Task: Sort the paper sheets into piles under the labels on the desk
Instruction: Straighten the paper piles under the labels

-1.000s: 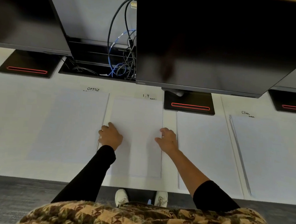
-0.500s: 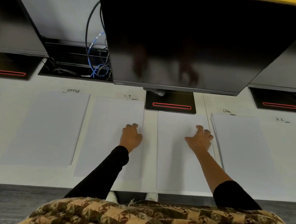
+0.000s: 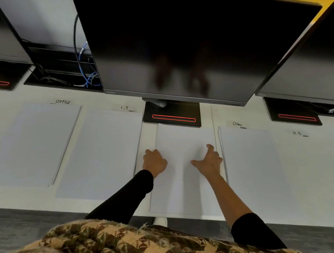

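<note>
Hands on middle paper pile (image 3: 177, 196).
Left hand (image 3: 154, 162) curled at left edge, grip unclear; right hand (image 3: 209, 163) splayed on right edge.

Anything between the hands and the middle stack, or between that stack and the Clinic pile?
Nothing visible. The left hand and right hand both touch the middle stack. Only a narrow gap of desk separates it from the Clinic pile. The monitor base sits behind, off that path.

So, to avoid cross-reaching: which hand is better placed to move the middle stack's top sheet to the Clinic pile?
Probably right hand: it rests at the middle stack's right edge beside the Clinic pile; left hand sits opposite.
</note>
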Demonstrator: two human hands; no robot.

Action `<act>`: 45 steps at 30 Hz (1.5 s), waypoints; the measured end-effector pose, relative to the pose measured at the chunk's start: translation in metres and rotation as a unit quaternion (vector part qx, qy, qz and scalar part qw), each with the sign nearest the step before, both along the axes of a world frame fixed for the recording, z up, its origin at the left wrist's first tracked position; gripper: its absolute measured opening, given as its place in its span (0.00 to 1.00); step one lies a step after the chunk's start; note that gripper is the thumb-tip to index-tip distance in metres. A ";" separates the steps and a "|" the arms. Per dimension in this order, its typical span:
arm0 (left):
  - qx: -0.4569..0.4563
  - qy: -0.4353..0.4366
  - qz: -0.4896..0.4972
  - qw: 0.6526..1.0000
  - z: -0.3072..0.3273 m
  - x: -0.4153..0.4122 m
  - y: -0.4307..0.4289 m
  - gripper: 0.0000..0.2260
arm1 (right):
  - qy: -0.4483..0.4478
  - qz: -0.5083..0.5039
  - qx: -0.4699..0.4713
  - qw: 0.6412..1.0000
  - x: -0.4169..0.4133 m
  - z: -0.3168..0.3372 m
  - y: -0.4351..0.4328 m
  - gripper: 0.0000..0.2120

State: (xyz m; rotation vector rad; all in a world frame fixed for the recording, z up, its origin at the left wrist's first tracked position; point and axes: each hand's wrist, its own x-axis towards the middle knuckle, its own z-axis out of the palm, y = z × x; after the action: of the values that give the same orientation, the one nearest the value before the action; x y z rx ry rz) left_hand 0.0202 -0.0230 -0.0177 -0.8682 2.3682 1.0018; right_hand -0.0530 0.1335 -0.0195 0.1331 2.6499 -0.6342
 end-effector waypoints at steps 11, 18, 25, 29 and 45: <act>-0.077 0.019 -0.018 0.997 0.004 0.006 0.022 0.24 | 0.005 0.004 -0.060 0.998 0.004 0.000 0.006 0.38; -0.107 0.037 -0.045 0.993 0.004 0.007 0.028 0.24 | 0.005 0.004 -0.082 0.997 0.006 -0.001 0.009 0.36; -0.077 0.043 -0.002 0.996 0.006 0.007 0.031 0.25 | 0.013 -0.001 -0.093 0.996 0.007 -0.004 0.009 0.35; -0.069 0.048 0.017 0.996 0.007 0.007 0.029 0.24 | 0.017 0.003 -0.085 0.996 0.007 -0.005 0.008 0.34; 0.124 0.165 0.167 0.964 0.032 0.002 0.015 0.18 | 0.053 -0.033 -0.083 0.995 0.003 -0.009 0.014 0.42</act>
State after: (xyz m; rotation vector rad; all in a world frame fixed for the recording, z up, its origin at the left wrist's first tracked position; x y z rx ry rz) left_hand 0.0218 -0.0080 0.0140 -1.0943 2.3263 1.6546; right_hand -0.0504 0.1476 -0.0287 0.1426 2.6881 -0.9022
